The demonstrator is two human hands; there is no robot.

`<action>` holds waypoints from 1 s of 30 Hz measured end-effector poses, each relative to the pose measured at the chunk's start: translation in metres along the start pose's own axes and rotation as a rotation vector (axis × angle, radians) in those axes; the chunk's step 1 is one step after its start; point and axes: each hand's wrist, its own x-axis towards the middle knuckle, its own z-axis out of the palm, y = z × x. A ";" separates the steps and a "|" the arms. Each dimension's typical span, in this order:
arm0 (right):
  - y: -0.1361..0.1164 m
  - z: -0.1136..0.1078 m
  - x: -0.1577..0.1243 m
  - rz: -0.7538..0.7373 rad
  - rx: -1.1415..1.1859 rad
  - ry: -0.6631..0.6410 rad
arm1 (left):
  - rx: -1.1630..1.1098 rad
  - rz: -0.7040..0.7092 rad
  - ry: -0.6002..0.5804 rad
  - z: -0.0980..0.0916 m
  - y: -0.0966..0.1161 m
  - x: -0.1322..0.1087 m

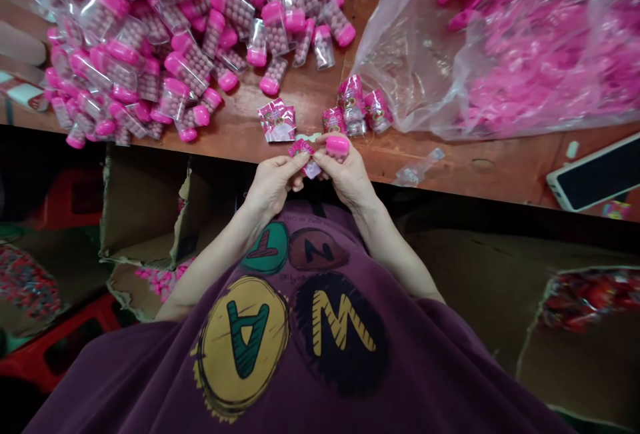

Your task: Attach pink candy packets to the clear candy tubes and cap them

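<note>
Head view, looking down over your chest to the near edge of a brown wooden table (310, 97).

Your hands meet just at that edge. Your right hand (350, 177) is closed around a small clear plastic pink-capped vial (337, 146). Its glossy cap pokes out above your thumb and forefinger, and your fingers hide most of its body. Your left hand (273, 184) pinches a pink printed sleeve (301, 149) between thumb and forefinger, right against the vial. The fingertips of both hands nearly touch.

On the table just beyond your fingers lies a small stack of loose pink-and-white printed wrappers (277, 121). To its right are a few vials already wrapped in the same print (356, 111). The print on all of these is too small to read.

Farther back and to the left spreads a large heap of unwrapped clear vials with pink caps (165, 41), filled with small pale round beads. At the right sits a big clear plastic bag of loose pink caps (525, 54). Near the right edge lies a flat white-rimmed device with a dark screen (595, 174).

Your purple shirt (310, 354) carries round badges seen upside down: A on yellow, W on black, N on brown, and what looks like T on green. A torn cardboard box (145, 214) stands below the table to your left.
</note>
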 end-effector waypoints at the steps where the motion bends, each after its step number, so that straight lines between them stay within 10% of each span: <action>1: 0.001 -0.001 -0.001 -0.006 -0.003 0.001 | -0.017 -0.013 -0.020 0.000 0.000 -0.001; 14: -0.012 -0.020 -0.028 0.204 0.046 -0.113 | -0.140 0.075 0.193 -0.004 -0.001 0.000; 30: 0.017 0.003 -0.044 -0.005 -0.345 0.011 | -0.175 0.171 0.284 0.002 -0.012 -0.001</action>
